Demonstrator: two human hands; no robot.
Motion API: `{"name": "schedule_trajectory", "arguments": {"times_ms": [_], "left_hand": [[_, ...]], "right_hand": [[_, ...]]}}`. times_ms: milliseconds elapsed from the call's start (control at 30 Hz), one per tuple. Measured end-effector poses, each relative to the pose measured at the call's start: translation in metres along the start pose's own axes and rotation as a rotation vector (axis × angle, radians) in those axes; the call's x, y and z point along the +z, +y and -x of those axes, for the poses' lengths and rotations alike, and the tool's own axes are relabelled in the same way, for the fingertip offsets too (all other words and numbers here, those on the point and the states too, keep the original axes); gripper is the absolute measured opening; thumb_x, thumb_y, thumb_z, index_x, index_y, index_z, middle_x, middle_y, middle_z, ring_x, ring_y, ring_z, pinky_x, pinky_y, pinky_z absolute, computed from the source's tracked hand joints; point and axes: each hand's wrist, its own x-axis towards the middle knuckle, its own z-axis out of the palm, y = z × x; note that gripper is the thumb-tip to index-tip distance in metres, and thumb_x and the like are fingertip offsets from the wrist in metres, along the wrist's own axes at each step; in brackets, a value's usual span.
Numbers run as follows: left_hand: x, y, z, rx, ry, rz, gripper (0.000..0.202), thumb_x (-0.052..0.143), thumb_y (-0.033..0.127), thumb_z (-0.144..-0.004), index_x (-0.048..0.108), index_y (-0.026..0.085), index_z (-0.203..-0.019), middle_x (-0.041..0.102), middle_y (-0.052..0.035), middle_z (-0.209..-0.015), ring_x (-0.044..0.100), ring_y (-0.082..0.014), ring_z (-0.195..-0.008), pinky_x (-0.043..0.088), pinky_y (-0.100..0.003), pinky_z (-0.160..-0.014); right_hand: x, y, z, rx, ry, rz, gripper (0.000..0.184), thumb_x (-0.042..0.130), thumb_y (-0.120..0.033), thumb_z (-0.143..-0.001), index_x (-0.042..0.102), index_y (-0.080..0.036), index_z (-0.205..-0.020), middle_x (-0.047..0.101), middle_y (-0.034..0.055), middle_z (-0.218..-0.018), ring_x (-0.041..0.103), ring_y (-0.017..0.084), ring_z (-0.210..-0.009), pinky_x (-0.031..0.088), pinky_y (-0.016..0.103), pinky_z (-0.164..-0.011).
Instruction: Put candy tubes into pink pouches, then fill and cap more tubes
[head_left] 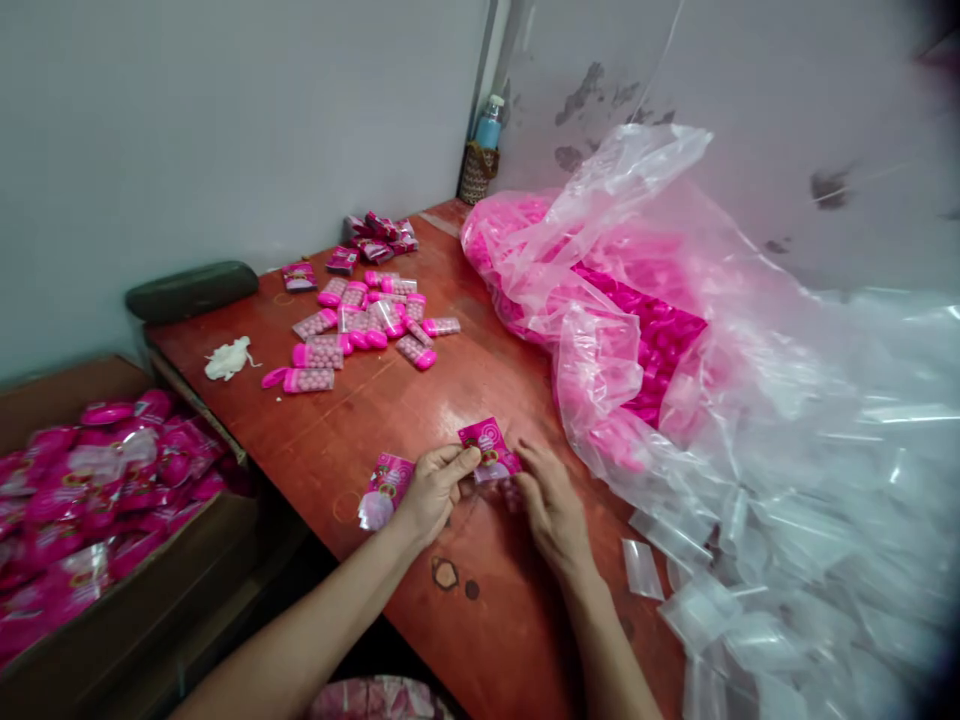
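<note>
My left hand (439,490) pinches a pink printed label (489,450) between thumb and fingers above the red tabletop (480,600). At the label's right edge, my right hand (553,510) is closed on a small clear tube of pink candies (511,494), blurred and partly hidden under the label. A few more printed labels (384,490) lie just left of my left hand. Further back, several pink-capped candy tubes (360,325) are heaped on the table, some with lids open.
A big clear bag of pink caps (645,340) covers the table's right side, beside many small clear plastic sleeves (772,640). A carton (187,560) of pink packs stands at left. Behind are folded labels (381,238), a dark case (191,290), white tissue (229,358) and a bottle (489,125).
</note>
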Motion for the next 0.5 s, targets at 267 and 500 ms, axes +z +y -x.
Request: {"name": "schedule_trajectory", "arguments": {"times_ms": [267,500], "left_hand": [[0.012,0.001,0.022,-0.016,-0.117,-0.258,0.024,0.067,0.034,-0.07,0.066,0.01,-0.07,0.06,-0.0024,-0.065,0.057,-0.0115,-0.06,0.048,-0.026,-0.064],[0.005,0.023,0.042,-0.009,0.119,-0.16,0.02,0.075,0.025,-0.062,0.064,0.009,-0.064,0.063,-0.0037,-0.062,0.059,-0.012,-0.056,0.049,-0.022,-0.054]], "right_hand": [[-0.015,-0.046,-0.012,0.356,-0.022,-0.719,0.041,0.067,-0.031,-0.07,0.053,-0.021,-0.107,0.06,-0.0016,-0.072,0.057,0.013,-0.064,0.046,0.024,-0.06],[-0.019,-0.037,-0.002,0.341,0.152,-0.186,0.036,0.054,-0.043,-0.077,0.056,-0.017,-0.102,0.062,0.0049,-0.08,0.058,0.017,-0.066,0.045,0.029,-0.061]]}}
